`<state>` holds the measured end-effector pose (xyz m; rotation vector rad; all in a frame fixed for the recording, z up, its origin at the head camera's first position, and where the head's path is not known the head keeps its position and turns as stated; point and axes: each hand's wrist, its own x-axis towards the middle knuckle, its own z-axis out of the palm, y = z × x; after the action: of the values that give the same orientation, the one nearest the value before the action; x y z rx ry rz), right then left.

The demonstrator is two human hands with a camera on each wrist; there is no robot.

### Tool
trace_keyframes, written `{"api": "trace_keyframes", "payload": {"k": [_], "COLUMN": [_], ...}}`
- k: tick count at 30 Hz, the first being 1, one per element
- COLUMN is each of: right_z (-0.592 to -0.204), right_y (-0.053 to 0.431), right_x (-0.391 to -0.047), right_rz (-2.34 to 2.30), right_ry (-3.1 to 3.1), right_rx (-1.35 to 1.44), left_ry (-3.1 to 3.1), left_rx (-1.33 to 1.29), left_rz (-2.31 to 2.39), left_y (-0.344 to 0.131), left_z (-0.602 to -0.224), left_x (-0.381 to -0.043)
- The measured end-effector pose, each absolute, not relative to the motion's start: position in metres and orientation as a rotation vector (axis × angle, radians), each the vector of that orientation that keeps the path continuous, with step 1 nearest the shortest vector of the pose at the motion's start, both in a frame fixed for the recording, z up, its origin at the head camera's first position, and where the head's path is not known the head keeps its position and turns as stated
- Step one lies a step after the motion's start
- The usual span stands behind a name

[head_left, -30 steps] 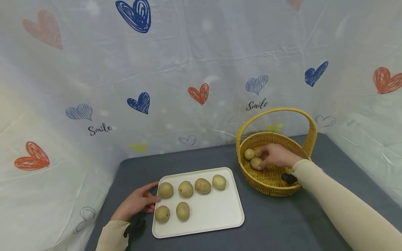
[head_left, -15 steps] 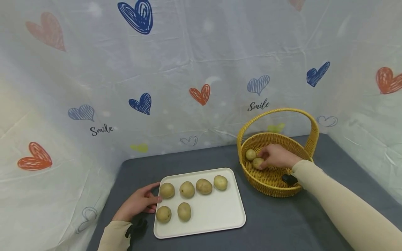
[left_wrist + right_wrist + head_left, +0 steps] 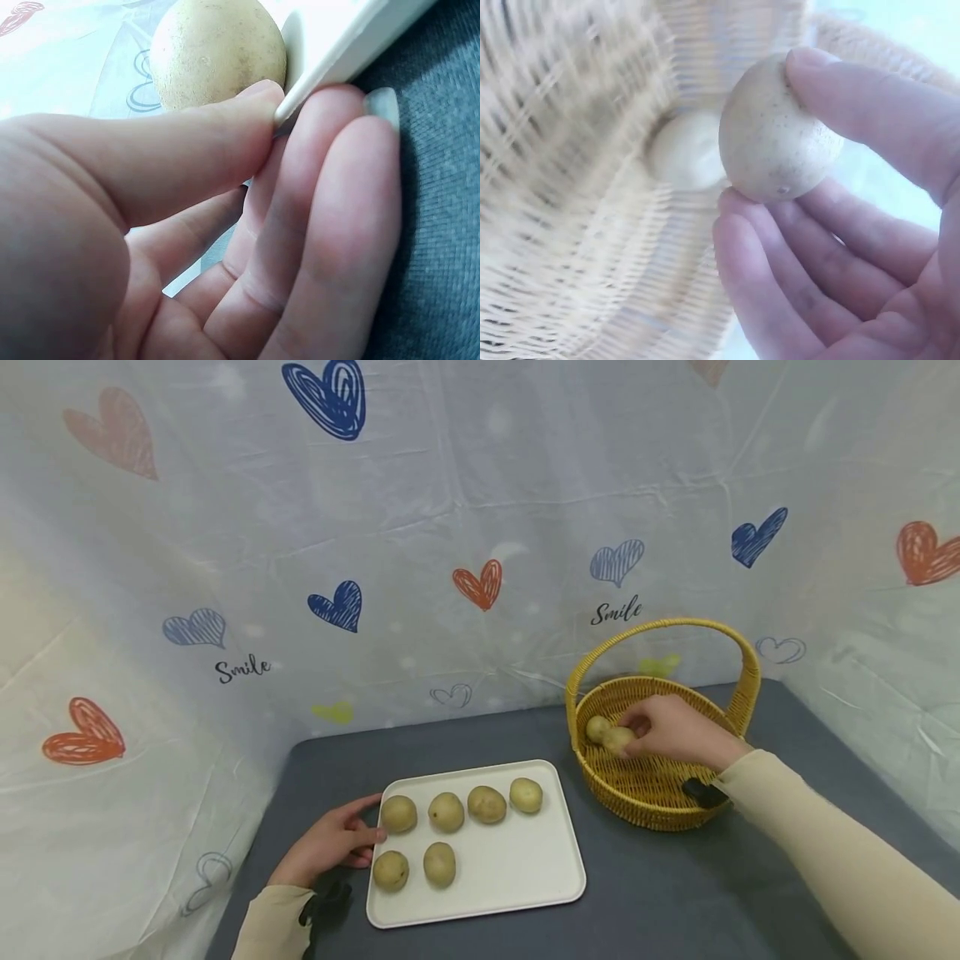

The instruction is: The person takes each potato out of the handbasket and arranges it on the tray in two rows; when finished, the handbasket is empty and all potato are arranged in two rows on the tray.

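Observation:
My right hand [image 3: 675, 731] pinches a potato [image 3: 776, 131] between thumb and fingertips, inside the yellow wicker basket [image 3: 645, 817]. Behind it in the basket lies another potato [image 3: 686, 150], which the held one partly overlaps in the head view. At the left short edge of a white tray [image 3: 517, 868], my left hand [image 3: 326, 846] grips the rim, thumb on top and fingers curled beneath, as the left wrist view shows. Several potatoes rest on the tray: a row along its far side, ending in a potato [image 3: 526, 796] at the right, and two nearer ones, including an oval potato [image 3: 439, 865].
The basket's tall arched handle [image 3: 663, 623] rises over its bowl. A dark grey cloth [image 3: 480, 739] covers the table beneath tray and basket. White curtains [image 3: 405, 527] printed with hearts hang behind and at both sides.
My right hand has lifted slightly and shifted a little right, raising the potato from the basket's bottom. The left hand stays at the tray's edge.

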<state>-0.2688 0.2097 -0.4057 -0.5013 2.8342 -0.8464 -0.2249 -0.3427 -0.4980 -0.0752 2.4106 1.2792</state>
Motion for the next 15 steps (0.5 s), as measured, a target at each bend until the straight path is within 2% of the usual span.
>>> {"api": "trace_keyframes", "payload": {"k": [8, 15], "right_z": [-0.395, -0.408], "right_y": [0.186, 0.15], "right_x": [-0.237, -0.21], "right_rz": [-0.958, -1.108], "right_ry": [2.857, 2.857], "right_rx": [-0.539, -0.601], "left_ry": [2.416, 2.388], "left_rx": [-0.092, -0.064], "left_rz": [1.28, 1.3], "left_y": [-0.345, -0.344], "left_z": [-0.5, -0.499], "left_x": [-0.224, -0.226]}}
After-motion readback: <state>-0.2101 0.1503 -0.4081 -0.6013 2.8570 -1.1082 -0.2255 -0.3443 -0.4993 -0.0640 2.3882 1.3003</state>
